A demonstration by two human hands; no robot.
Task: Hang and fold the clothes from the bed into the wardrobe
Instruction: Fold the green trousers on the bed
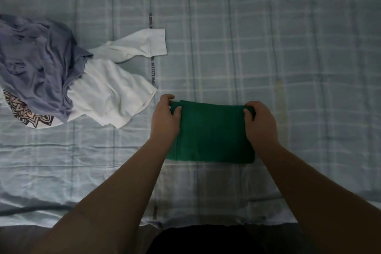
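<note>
I am seeing the lavender garment running off the left edge, and it is covering most of the white printed shirt beneath it; the shirt's dark mandala print is showing only in part. My left hand and right hand are hiding the far corners of the folded green garment. The lettering on the bedsheet, just beyond the shirt, is too blurred to read fully.

Both hands' fingers pinch folded green garment on bed.
</note>
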